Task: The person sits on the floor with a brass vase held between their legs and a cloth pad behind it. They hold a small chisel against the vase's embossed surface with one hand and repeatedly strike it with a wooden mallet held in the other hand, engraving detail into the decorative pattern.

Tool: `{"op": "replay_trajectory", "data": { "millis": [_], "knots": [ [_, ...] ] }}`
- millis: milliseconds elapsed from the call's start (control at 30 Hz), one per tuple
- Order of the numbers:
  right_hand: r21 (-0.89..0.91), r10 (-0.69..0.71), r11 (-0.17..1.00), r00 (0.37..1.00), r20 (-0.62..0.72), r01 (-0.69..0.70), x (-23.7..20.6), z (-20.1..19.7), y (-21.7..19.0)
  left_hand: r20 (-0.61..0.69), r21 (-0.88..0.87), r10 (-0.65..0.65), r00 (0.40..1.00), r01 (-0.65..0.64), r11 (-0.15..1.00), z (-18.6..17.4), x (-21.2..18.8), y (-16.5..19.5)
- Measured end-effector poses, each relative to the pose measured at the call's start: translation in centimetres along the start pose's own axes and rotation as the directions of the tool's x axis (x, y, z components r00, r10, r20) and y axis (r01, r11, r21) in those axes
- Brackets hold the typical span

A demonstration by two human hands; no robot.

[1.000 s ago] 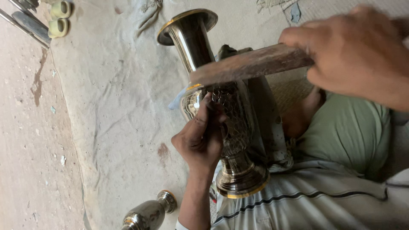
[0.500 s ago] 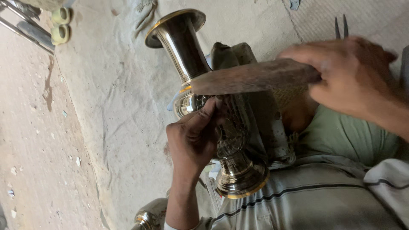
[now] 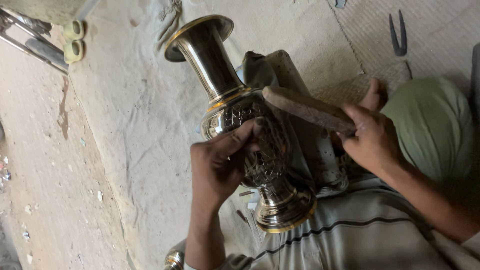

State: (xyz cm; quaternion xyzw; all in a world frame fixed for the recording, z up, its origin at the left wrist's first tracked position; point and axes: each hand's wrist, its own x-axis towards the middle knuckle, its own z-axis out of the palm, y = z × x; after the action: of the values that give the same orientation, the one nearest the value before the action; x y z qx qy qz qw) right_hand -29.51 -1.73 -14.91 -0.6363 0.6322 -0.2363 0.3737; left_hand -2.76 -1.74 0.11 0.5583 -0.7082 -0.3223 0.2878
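My left hand [image 3: 220, 167] rests on the vase [image 3: 240, 125], fingers pressed together against its engraved belly. My right hand [image 3: 372, 140] grips a wooden mallet [image 3: 307, 108], fingers wrapped around it, its end touching the vase.

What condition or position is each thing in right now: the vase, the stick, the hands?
Shiny engraved brass vase: lying tilted across the lap, mouth pointing away.
Brown wooden stick: raised over the vase body.
Left hand: fingers pressed on the vase's patterned belly.
Right hand: closed around the stick.

shiny engraved brass vase [image 3: 240, 120], lying tilted; wooden mallet [image 3: 307, 107]
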Motion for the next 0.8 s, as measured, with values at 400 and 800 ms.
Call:
{"op": "replay_trajectory", "data": {
  "millis": [400, 800],
  "knots": [
    [-0.320, -0.157, 0.923, 0.967, 0.200, 0.216, 5.4, -5.7, -3.4, -0.196, 0.039, -0.030, 0.980, 0.038, 0.998, 1.5, -2.2, -0.3],
    [-0.503, -0.519, 0.565, 0.755, 0.400, 0.654, 6.7, -11.6, -14.6, -0.727, 0.029, 0.069, 0.683, -0.069, 0.997, 6.9, -4.3, -1.0]
  ]
}}
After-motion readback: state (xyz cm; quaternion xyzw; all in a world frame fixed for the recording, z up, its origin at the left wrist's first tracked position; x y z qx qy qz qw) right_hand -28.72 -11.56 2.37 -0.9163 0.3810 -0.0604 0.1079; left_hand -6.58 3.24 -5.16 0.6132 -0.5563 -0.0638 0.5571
